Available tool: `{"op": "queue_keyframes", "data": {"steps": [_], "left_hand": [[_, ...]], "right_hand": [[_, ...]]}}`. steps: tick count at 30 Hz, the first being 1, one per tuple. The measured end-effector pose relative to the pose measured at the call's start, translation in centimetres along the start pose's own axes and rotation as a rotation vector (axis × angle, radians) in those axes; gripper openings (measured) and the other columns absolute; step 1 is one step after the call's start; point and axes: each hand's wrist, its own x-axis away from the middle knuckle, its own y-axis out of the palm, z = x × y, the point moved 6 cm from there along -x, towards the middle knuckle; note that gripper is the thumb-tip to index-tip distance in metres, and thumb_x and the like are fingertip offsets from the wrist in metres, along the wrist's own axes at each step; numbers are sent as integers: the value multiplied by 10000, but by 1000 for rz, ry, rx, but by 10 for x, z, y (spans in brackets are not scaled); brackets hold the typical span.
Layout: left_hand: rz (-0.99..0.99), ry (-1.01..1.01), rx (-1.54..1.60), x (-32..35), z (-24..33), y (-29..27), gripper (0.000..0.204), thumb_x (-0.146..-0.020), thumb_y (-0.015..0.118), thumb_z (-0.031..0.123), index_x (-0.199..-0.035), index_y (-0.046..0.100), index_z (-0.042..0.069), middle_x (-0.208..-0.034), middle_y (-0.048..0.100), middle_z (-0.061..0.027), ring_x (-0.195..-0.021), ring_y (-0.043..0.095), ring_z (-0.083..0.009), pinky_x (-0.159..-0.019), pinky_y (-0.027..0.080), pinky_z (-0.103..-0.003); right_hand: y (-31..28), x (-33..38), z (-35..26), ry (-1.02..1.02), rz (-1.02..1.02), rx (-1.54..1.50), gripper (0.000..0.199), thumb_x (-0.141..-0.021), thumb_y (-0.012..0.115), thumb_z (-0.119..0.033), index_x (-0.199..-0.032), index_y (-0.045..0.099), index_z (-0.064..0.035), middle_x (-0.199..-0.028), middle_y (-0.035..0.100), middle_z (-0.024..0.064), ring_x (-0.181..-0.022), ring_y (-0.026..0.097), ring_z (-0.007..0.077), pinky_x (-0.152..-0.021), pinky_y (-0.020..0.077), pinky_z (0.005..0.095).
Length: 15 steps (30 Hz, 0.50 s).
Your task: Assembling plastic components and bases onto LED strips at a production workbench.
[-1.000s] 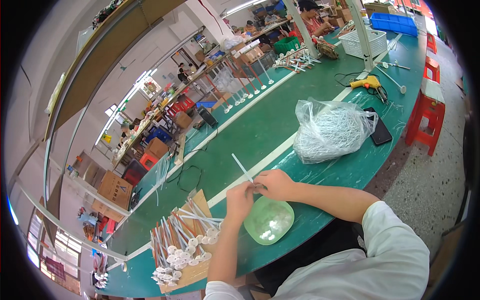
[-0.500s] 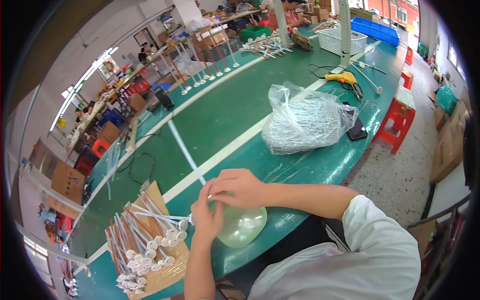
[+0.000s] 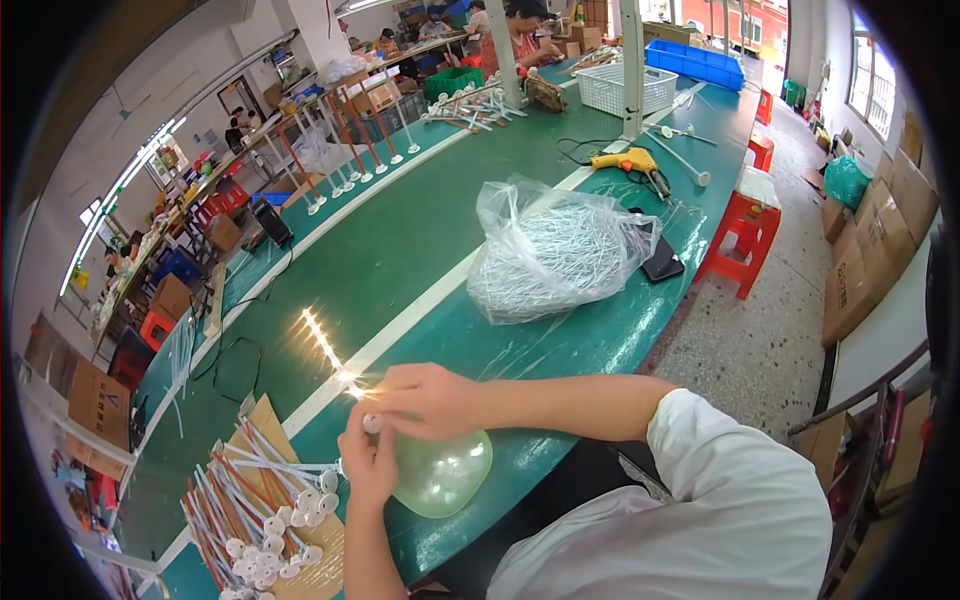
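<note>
My left hand [image 3: 368, 462] pinches the neck of a clear greenish balloon [image 3: 440, 472] that rests on the green table [image 3: 420, 230]. My right hand [image 3: 428, 398] grips a thin stick [image 3: 325, 345] lit with small glowing lights, its near end at the balloon's neck. The stick slants up and to the left over the table's white stripe. Just left of my hands, a pile of finished sticks with white cups [image 3: 262, 510] lies on a sheet of cardboard [image 3: 265, 425].
A clear plastic bag of white sticks [image 3: 555, 250] sits further along the table, with a black phone [image 3: 660, 262] beside it. A yellow glue gun [image 3: 625, 160], a white basket [image 3: 625, 88] and a red stool [image 3: 745, 235] are beyond. Other people work at the far end.
The camera view has shifted and moved closer. The stick between my hands now glows with lights; earlier it looked plain white. Both hands stay at the balloon's neck.
</note>
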Motion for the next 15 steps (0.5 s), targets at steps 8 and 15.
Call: {"op": "queue_keyframes", "data": {"steps": [8,15], "left_hand": [[21,83,-390,1,11,-1,332,-882,608,4,-1212,571,4,-873,674,-193,-760,679,-332,-638,504,-373],[96,124,-283,-10,14,-19,300,-861,667,27,-1155,617,63,-902,702,-197,-807,709,-357,-681,540,-382]], "right_hand": [[2,2,1,-16,-50,-23,170,-799,706,-30,-966,677,-39,-976,701,67,-814,652,269,-705,556,379],[4,-2,-18,-120,76,184,253,-702,759,19,-939,686,-33,-932,683,90,-732,645,264,-618,538,353]]}}
